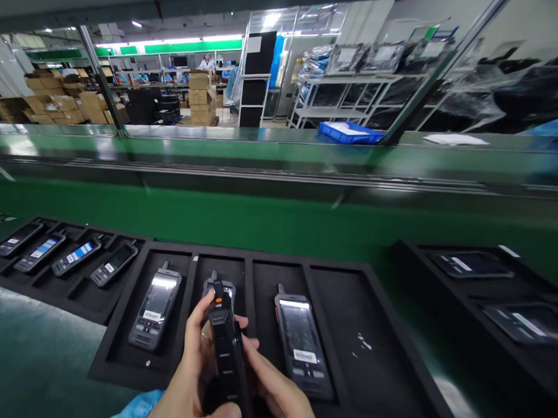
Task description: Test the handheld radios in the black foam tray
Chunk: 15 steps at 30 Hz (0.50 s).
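A black rugged handheld phone (226,354) with a stub antenna stands edge-on in front of me, its side keys and an orange button facing up. My left hand (186,371) is closed around it, thumb low on the near side and index finger by the antenna end. On the other side, my right hand (283,382) grips it with the fingers against its flank. Beneath my hands lies a black foam tray (347,335). It holds a phone (156,305) at left, another phone (227,288) partly hidden behind the held one, and a third phone (303,342) to the right.
Another black tray (83,299) with several phones sits at left. At right, a dark tray (469,310) carries two more. The green bench (269,218) runs under a raised ledge bearing a blue bin (349,132) and papers (455,139). Boxes, racks and people stand beyond.
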{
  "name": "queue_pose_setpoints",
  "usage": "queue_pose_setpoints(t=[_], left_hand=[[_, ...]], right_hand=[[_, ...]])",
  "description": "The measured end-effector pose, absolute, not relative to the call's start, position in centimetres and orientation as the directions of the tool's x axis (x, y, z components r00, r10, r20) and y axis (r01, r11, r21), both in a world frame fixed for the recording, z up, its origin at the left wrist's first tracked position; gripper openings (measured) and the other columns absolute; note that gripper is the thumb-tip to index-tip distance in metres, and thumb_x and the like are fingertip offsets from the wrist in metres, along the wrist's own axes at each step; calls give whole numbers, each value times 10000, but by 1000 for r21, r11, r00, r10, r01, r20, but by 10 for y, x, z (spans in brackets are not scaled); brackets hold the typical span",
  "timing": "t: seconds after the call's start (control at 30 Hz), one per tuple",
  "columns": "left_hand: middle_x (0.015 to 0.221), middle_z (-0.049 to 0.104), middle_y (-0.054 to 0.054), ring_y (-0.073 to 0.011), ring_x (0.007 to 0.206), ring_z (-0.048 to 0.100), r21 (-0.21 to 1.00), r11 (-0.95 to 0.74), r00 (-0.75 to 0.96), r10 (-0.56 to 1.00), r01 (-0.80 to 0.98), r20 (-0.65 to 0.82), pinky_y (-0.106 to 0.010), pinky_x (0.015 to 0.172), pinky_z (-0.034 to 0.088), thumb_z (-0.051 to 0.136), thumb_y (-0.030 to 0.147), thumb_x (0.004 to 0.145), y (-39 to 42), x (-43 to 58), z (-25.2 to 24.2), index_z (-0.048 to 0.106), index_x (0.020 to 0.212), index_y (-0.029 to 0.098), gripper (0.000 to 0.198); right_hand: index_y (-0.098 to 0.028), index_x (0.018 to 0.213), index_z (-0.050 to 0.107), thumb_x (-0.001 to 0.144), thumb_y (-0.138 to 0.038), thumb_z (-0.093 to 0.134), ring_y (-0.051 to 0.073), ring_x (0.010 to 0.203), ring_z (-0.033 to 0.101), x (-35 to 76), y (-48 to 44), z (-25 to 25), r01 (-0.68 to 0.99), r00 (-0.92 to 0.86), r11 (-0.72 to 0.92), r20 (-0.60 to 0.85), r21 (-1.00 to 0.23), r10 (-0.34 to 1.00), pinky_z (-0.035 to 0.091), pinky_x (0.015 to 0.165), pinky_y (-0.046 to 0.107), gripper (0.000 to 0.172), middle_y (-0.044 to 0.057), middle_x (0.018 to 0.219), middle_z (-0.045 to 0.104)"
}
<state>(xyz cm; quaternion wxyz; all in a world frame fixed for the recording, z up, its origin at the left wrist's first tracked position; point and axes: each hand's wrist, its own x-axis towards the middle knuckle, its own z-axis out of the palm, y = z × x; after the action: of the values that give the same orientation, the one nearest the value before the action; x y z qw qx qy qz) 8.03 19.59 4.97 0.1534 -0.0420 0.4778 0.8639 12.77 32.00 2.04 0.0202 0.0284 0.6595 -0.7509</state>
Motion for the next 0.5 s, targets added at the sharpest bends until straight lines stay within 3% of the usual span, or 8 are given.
queue_pose_setpoints(t=[0.13,0.23,0.4,0.5], left_hand=[[1135,673,-158,-402,1102,653,835,-487,-961,223,-256,-165,-541,940,521,932,525,492,196,85,56,370,1394,231,1103],[1168,654,-172,-410,1112,646,847,-460,-951,265,-268,-157,-547,923,529,903,521,543,195,85,57,342,1402,235,1065],[1244,620,-179,-405,1132,638,861,-436,-938,325,-263,-122,-529,913,536,882,532,577,189,81,46,308,1409,286,1041],[1232,630,-171,-370,1158,632,869,-414,-922,373,-270,-108,-508,948,516,787,537,722,184,78,38,358,1373,296,815]], right_hand=[[-295,1337,577,545,-622,850,340,1323,515,126,319,13,35,-999,-141,-36,-989,5,483,1031,331,899,72,1385,599],[-300,1333,582,546,-639,852,339,1326,511,126,318,12,15,-1000,-148,-18,-989,20,418,1100,351,898,75,1379,604],[-352,1336,582,594,-647,832,331,1338,500,126,313,14,-1,-999,-165,-5,-986,40,432,1092,372,837,57,1389,601],[-355,1398,514,700,-668,754,320,1302,540,122,308,15,28,-1000,-184,-26,-982,-15,468,1051,423,801,62,1357,625]])
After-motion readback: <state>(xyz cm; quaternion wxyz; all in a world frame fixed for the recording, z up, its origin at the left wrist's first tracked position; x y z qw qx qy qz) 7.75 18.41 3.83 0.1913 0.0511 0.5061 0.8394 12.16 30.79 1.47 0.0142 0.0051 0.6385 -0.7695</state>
